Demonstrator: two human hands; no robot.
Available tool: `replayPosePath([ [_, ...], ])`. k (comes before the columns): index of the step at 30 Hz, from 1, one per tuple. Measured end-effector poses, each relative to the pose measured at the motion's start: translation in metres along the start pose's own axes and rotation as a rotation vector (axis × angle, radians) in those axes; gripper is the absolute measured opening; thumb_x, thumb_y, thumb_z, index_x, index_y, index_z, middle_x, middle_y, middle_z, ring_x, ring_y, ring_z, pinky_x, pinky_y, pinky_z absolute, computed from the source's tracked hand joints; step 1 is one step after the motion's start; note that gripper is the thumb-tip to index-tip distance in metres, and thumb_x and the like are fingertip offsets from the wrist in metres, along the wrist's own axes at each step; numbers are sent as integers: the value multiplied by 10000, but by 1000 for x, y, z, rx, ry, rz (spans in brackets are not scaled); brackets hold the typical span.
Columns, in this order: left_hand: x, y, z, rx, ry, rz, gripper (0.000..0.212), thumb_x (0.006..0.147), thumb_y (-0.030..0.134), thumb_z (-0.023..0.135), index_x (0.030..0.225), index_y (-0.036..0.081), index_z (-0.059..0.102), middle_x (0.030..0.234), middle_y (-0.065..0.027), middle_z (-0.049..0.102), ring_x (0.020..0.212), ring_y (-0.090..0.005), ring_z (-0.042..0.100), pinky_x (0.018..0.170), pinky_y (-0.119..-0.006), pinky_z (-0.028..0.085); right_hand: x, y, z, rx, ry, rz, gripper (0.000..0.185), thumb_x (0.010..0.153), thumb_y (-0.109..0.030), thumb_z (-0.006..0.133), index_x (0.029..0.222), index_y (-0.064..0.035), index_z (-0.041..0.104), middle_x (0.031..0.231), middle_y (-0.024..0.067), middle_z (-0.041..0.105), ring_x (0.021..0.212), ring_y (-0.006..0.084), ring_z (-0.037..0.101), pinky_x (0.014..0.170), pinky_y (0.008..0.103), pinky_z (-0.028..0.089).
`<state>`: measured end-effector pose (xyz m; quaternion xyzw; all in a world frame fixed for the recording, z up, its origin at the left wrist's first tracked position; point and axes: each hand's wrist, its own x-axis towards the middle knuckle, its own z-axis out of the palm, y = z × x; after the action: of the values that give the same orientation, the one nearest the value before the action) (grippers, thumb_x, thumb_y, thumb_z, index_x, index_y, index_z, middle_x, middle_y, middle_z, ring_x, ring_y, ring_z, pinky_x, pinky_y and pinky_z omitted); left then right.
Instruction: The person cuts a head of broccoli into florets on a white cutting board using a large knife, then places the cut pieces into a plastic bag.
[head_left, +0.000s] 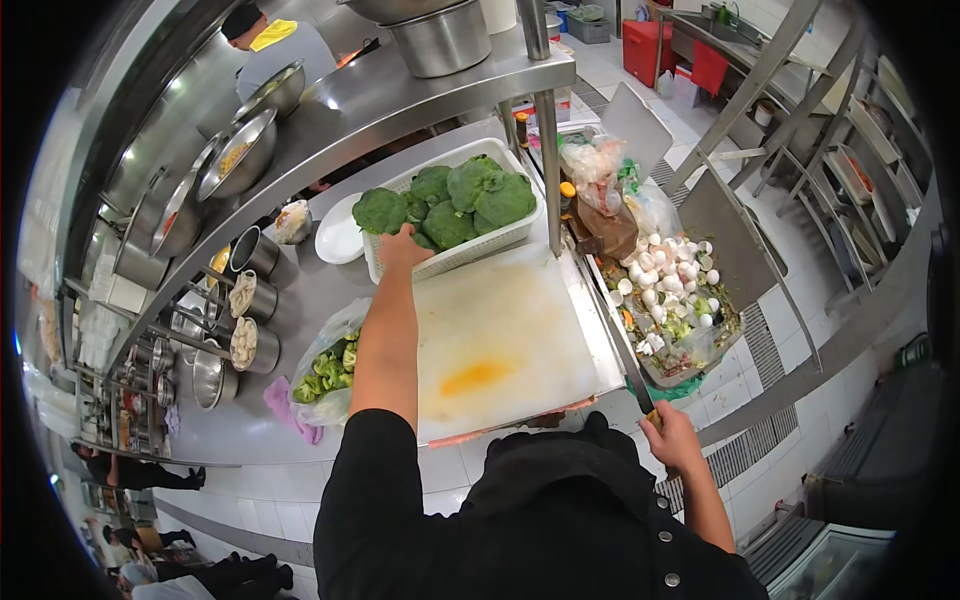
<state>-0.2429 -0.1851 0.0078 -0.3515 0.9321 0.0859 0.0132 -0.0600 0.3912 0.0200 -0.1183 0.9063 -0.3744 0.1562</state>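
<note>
My left hand (403, 251) reaches over the near left wall of a white plastic basket (480, 241) and touches a broccoli head (381, 210); whether its fingers close on it is hidden. Several other green broccoli heads (474, 187) fill the basket. My right hand (670, 436) is at the right, gripping the handle of a long-bladed knife (628, 360), whose blade lies along the counter's right edge. Between my hands is a white cutting board (502, 337) with an orange-yellow stain. Left of my left forearm stands a clear plastic bag (330, 375) of cut broccoli.
A waste bin with eggshells (667, 277) and scraps stands right of the counter. A steel shelf (450, 94) with bowls and a pot crosses above. Steel containers (255, 349), a white plate (337, 232) and a purple cloth (289, 409) are at left. A person (281, 49) stands beyond the shelf.
</note>
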Motion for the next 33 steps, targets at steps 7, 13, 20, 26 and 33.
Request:
replayPosePath([
  [7,44,-29,-9,227,-325,204,979,560,438,822,1388,76,443,1353,-220,452,1156,-380,547,947,-428,491,7,1,17,22,-32,-95,288,826,-189,703,991,-5,555,797,250,621,786,461,601,666,476,481],
  [13,25,-75,-9,-49,-72,391,897,545,342,823,1348,116,494,1315,-237,475,1102,-411,573,948,-440,493,12,-3,23,-11,-86,-170,286,829,-201,701,978,-6,554,785,257,620,782,467,597,665,495,474],
  [20,14,-67,4,-64,98,332,695,594,332,762,1243,167,579,1105,-200,633,1033,-362,611,889,-430,507,14,-3,25,-28,-112,-199,292,833,-204,696,983,-1,549,782,263,620,787,474,596,662,506,470],
  [26,-5,-67,-36,-180,275,379,520,620,340,738,1093,138,663,939,-147,691,895,-313,657,785,-416,520,17,-9,25,-42,-129,-194,277,839,-193,691,975,-9,535,772,260,614,785,474,589,660,507,464],
  [33,-107,-47,-82,-1091,148,64,551,791,307,678,1312,197,537,919,-65,676,709,-204,651,587,-321,521,31,-4,43,-66,-68,-261,276,842,-168,677,1014,-22,517,853,239,614,835,465,584,690,495,464],
])
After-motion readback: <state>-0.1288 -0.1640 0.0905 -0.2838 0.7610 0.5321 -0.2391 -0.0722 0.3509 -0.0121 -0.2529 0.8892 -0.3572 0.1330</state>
